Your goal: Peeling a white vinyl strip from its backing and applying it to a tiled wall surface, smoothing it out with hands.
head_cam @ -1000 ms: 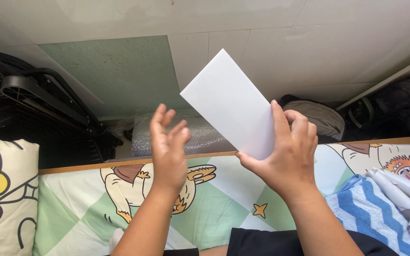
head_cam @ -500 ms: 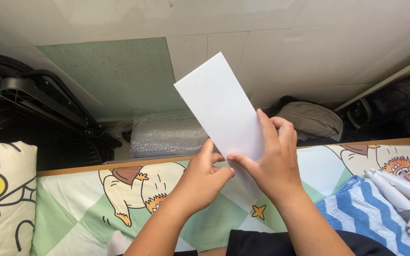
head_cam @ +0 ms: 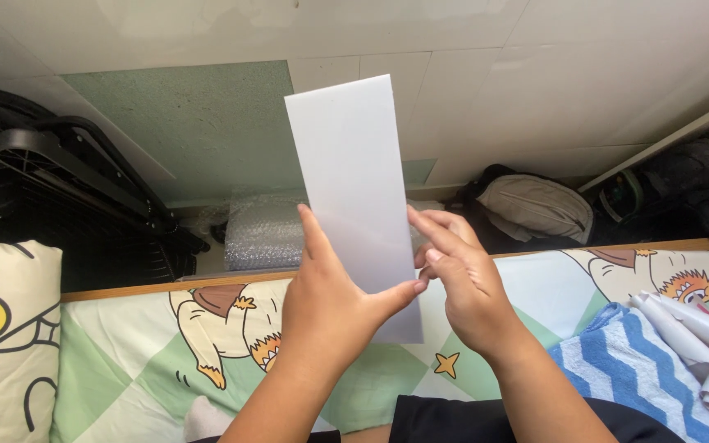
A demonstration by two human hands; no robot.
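Note:
A long white folded sheet of paper (head_cam: 353,172) stands nearly upright in front of me, above a bed with a cartoon-print sheet (head_cam: 125,369). My left hand (head_cam: 330,308) grips its lower part, thumb across the front and fingers behind. My right hand (head_cam: 465,283) is at the paper's right edge, fingertips touching it near my left thumb. The bottom corner of the paper shows below my left hand.
A wooden bed rail (head_cam: 584,248) runs across. Behind it lie a bubble-wrap roll (head_cam: 260,234), a black folded frame (head_cam: 67,180) and a grey bag (head_cam: 535,205). A cartoon pillow (head_cam: 2,328) is at left; a blue striped towel (head_cam: 642,369) and paper rolls (head_cam: 699,336) at right.
The paper has turned from tilted to nearly upright. My left hand moved in and took hold of its lower part; my right hand shifted from gripping it to touching its right edge.

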